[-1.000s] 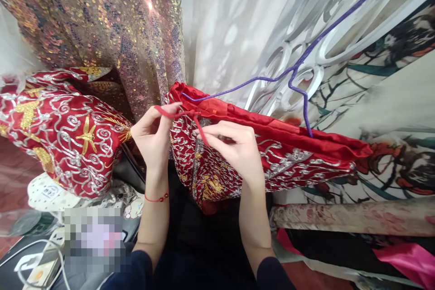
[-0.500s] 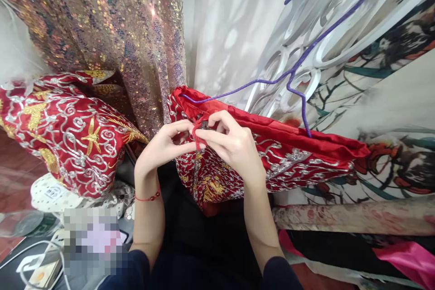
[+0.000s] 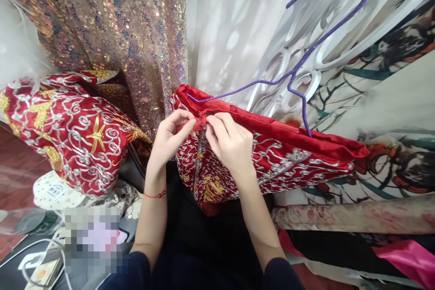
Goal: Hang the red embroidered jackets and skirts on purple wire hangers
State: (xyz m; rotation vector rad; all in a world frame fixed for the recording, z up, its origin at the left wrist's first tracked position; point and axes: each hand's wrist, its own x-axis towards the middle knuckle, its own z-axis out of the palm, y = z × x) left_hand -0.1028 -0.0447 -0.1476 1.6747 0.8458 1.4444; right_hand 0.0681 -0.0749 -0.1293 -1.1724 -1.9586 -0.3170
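A red garment [image 3: 288, 158] with silver and gold embroidery hangs in front of me, a purple hanger [image 3: 258, 82] running into its satin waistband [image 3: 272, 123]. At the left part of the waistband is a red cord [image 3: 201, 121], bunched like a knot. My left hand [image 3: 170, 136] pinches the cord from the left with thumb and fingers. From the other side my right hand [image 3: 229, 140] pinches it close by, fingers bent. The fingertips partly hide the cord's shape, so I cannot tell whether it is tied.
Another red embroidered garment [image 3: 81, 140] lies at the left beside a sequined curtain [image 3: 136, 22]. Below it are a dotted white cap [image 3: 56, 190], a clear bottle [image 3: 32, 222] and a white cable [image 3: 32, 247]. A white scrollwork frame [image 3: 302, 63] stands behind the hanger.
Both hands have moved slightly up toward the waistband. The cord, which hung as a loop between the fingers, is now drawn in tighter and bunched against the waistband.
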